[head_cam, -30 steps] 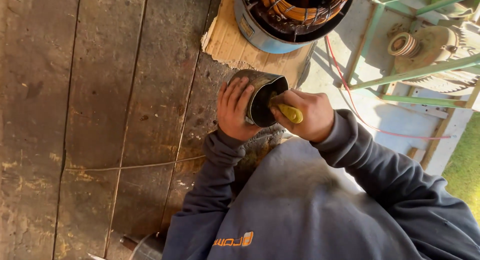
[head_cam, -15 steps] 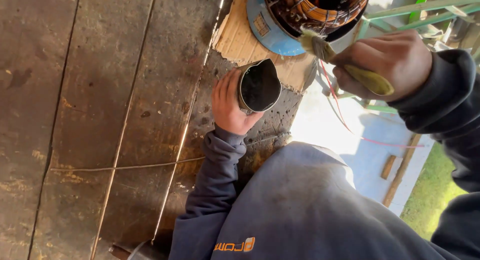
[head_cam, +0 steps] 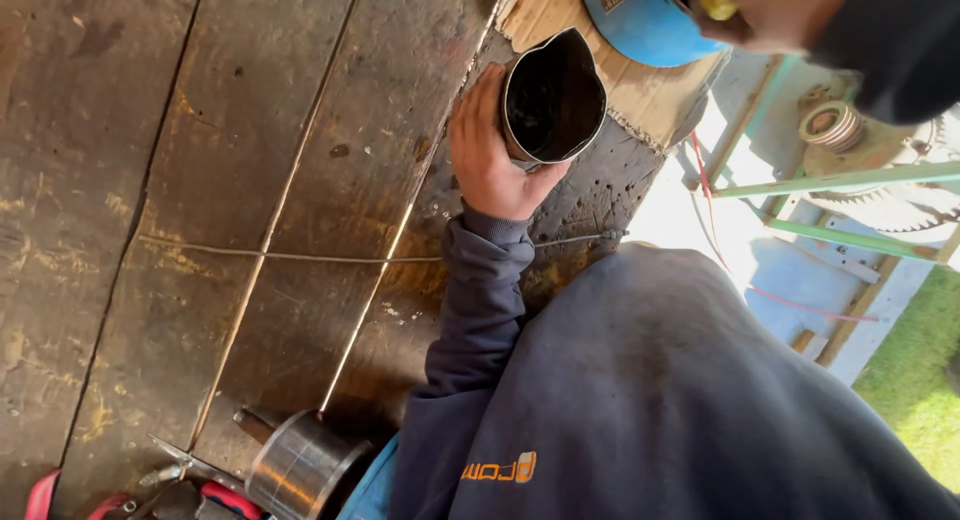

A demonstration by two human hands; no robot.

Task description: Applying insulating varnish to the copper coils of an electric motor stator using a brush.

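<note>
The left hand [head_cam: 490,150] grasps a dark metal can [head_cam: 553,95] from its left side. The palm lies against the can wall and the fingers [head_cam: 478,98] curl around the far side, out of sight behind the rim. The thumb presses the wall just below the rim.

Can condition: the can is tilted so that its open mouth faces the camera. The rim is bent out of round and pinched to a point at the top. The inside is black and coated; the outer wall is dull grey metal. The can rests at the edge of the worn wooden workbench [head_cam: 250,180], against a pale wood block [head_cam: 640,90].

The right hand [head_cam: 780,10] is at the top edge of the view, well above and to the right of the left fingers. It is closed on a tool with a yellow handle [head_cam: 716,0]; the tool's working end cannot be seen. Just left of this hand sits a blue motor housing [head_cam: 640,25], on the pale block.

Below the left wrist, a thin wire [head_cam: 300,256] runs across the bench boards. Further below, near the bottom edge, lie a shiny steel cylinder [head_cam: 300,465] and red-handled pliers [head_cam: 190,485].
</note>
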